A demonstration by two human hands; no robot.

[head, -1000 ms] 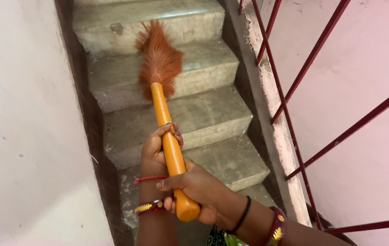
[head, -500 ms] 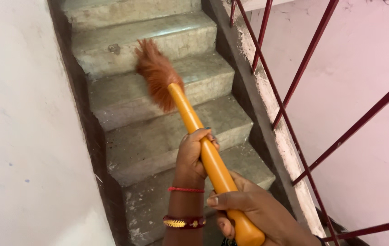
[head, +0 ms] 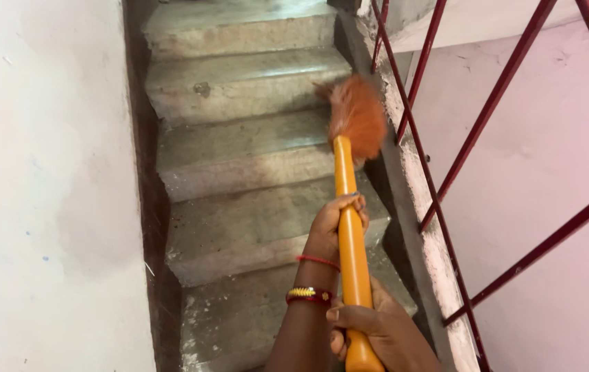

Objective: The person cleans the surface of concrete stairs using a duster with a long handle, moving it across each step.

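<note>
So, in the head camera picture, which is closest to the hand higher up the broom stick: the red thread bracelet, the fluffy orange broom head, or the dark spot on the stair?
From the left hand:
1. Red thread bracelet, on that hand's own wrist, just below.
2. Fluffy orange broom head, up the stick, by the railing.
3. Dark spot, farthest, up on a higher stair to the left.

This is a stairwell inside a plain building, likely a home or block of flats. A flight of worn, bare grey concrete steps point(head: 239, 158), stained and dusty, climbs between a whitewashed plaster wall point(head: 39, 193) on the left and a dark red metal railing of slanted bars point(head: 446, 138) on the right, set in a rough concrete kerb point(head: 411, 200) beside a pinkish painted wall point(head: 542, 165).
</note>
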